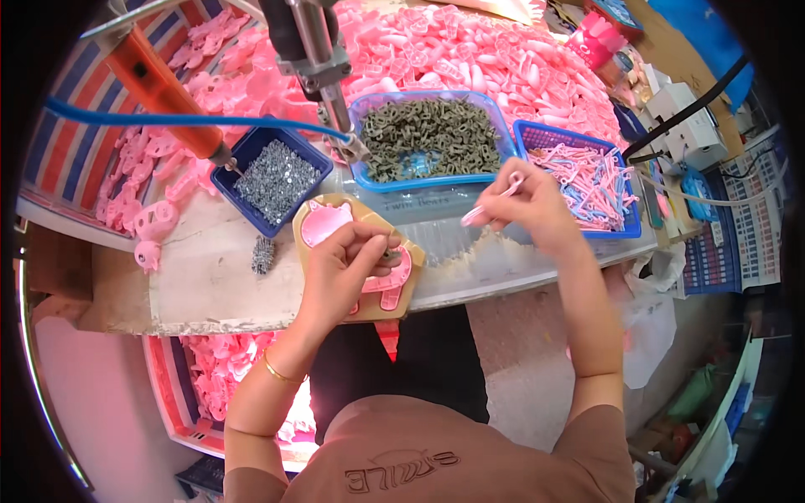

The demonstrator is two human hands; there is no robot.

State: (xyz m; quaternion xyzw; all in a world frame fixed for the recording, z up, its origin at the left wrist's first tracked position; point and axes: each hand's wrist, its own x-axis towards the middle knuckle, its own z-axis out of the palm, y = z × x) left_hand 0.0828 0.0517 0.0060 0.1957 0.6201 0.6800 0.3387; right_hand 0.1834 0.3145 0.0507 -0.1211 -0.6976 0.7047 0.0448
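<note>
A pink pig shell lies flat in a tan jig at the bench's near edge, and the assembly looks about midway. The left hand rests on the shell's lower half, thumb and forefinger pinched on a small dark piece, probably one of the grey clips, being seated there. The right hand, up and right of the jig, pinches a thin pale pink stick between thumb and fingertips, the other fingers curled. I judge the clip is being fitted, the stick is not yet in, and no screw has been driven.

Behind the jig stands a round-cornered blue tub of matte grey-green clips, knotty and tangled. Left of the jig, a square dark blue box holds tiny shiny metal screws; a small heap of loose ones lies on the bench just left of the jig. Right of the jig, a blue mesh basket holds slim pink and lilac sticks. An orange screwdriver with a blue hose hangs above the screw box. Farther back, a great mound of glossy pink shells awaits, so much work is left. The jig itself is smooth, many-sided and hollowed to the pig's outline.
</note>
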